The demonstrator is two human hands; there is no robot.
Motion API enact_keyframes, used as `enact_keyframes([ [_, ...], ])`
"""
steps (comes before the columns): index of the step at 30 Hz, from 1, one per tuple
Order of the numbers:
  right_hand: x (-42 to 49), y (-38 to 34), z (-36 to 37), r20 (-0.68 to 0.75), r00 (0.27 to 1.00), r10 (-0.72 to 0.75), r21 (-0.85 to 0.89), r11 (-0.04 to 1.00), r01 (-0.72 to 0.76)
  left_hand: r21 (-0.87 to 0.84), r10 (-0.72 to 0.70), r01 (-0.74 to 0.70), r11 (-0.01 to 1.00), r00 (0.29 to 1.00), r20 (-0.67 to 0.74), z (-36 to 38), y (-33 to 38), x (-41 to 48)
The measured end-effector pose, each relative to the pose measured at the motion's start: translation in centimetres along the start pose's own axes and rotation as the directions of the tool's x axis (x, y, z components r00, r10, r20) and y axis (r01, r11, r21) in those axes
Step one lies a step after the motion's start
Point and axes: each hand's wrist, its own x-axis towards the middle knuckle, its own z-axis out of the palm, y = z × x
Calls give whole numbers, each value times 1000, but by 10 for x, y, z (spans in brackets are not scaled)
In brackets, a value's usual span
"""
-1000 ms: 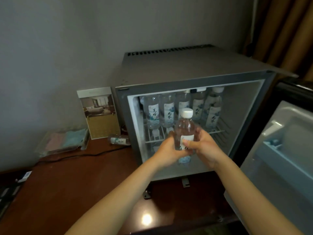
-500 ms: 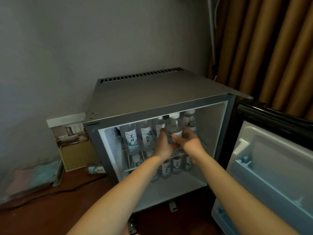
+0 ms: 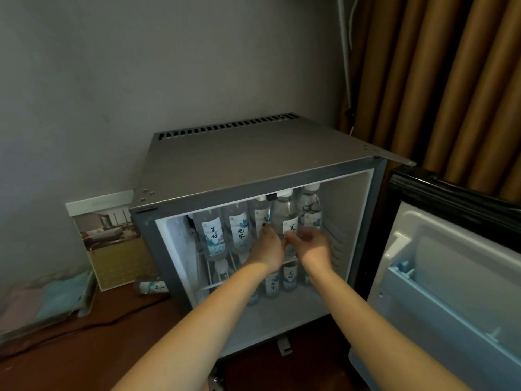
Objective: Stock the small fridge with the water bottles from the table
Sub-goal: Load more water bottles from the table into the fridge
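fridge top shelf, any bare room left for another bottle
Crowded: five clear plastic water bottles pack the wire top shelf, left hand and right hand at the fourth bottle. Free: only a narrow strip between the rightmost bottle and the grey fridge's right wall, and the white floor in front of the lower bottles.

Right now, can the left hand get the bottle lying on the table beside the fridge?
Probably not straight away. The left hand is inside the fridge, whose side wall stands between it and the lying bottle; it must pull out first.

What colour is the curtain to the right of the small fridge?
The curtain is golden brown, seen best in the head view.
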Motion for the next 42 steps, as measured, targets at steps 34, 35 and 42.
enact_keyframes([
  [34,-111,50,68,501,638,584,-581,774,-252,18,28,-49,999,791,612,-14,-164,-142],
  [35,-118,53,75,527,584,617,-635,743,-211,53,-12,-32,998,737,676,-18,-180,-146],
  [42,-160,68,145,637,367,677,-732,681,13,41,-238,266,963,767,596,-69,-273,-152],
])
